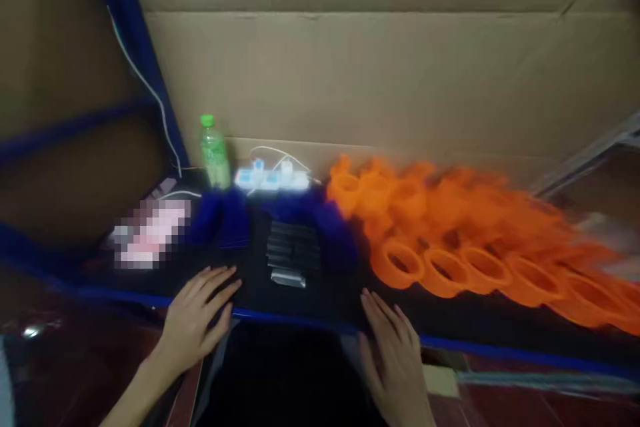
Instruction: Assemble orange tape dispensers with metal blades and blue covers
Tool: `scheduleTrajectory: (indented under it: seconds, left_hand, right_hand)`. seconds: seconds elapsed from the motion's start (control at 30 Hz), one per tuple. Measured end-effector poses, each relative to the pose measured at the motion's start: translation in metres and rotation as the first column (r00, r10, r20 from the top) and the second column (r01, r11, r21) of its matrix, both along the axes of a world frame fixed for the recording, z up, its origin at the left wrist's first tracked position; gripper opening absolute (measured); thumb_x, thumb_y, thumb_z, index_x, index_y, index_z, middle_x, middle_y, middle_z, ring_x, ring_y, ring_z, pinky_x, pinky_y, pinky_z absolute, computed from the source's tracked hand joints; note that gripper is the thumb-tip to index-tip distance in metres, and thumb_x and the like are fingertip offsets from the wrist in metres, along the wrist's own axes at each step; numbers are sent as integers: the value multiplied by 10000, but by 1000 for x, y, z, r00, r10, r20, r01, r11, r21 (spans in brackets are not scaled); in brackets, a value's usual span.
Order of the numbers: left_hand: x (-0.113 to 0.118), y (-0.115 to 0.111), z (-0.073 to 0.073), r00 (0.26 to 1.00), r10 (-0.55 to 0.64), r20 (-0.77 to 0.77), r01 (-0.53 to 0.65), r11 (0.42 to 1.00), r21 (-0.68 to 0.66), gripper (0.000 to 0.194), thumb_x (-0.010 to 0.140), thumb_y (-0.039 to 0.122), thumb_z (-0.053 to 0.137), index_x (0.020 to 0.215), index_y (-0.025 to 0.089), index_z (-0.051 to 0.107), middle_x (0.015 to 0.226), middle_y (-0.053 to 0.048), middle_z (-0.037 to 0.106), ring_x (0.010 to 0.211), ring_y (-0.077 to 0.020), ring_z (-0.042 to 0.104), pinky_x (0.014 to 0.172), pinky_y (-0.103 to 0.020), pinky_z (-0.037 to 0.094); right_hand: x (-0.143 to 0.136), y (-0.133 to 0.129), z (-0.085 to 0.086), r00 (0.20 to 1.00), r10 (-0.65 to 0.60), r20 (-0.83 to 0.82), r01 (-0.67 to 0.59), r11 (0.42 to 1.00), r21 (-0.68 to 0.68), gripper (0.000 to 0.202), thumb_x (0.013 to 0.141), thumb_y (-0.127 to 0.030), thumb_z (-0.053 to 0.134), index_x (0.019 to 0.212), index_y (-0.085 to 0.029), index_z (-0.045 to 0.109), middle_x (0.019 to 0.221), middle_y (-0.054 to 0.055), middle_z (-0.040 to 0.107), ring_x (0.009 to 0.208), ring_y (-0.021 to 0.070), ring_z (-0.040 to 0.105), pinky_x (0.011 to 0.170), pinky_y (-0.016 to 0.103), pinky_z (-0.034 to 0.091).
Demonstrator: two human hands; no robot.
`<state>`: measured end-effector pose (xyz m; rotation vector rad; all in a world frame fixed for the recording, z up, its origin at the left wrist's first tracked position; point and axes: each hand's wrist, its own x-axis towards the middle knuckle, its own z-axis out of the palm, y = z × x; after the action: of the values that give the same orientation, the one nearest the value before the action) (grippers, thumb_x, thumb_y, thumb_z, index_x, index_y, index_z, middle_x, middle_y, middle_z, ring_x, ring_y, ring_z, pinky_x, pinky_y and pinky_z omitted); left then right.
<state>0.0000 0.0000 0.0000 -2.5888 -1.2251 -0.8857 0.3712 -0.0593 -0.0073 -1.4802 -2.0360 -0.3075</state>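
Note:
My left hand lies flat with fingers stretched over the front edge of the black tabletop, holding nothing. On the same edge, farther right, my right hand rests palm down with its fingers extended. Between and beyond the hands is a stack of dark flat strips, with a shiny silvery piece in front of it. Dark blue pieces lie around the stack, blurred. Right of my right hand stand several orange ring-shaped parts in rows.
A green-capped bottle stands at the back left beside a white power strip with plugs and cables. A pixelated pink item lies at left. Cardboard walls the back; a blue metal post rises at left.

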Motion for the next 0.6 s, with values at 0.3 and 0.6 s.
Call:
scheduleTrajectory:
  seconds: [0.3,0.6]
  left_hand:
    - [-2,-3,-1,999,-6,32,6,1000,13,547,912,142,591,1449,212,514,1448,-110,593,1326,-296,552,1123,-517,434]
    - [-1,-4,-1,1000,14,15,-14,1000,-24,473,915,158,590,1384,220,578,1412,-94,625,1315,-298,558,1118,-521,433]
  right_hand:
    - [-2,-4,6,1000,-1,8,1,1000,16,606,1013,-236,423,1595,-246,258,1467,94,534,1340,270,503,1142,538,356]
    - [1,-4,8,999,19,29,-18,1000,-1,578,1016,-251,428,1580,-259,305,1455,89,550,1328,280,513,1085,502,410]
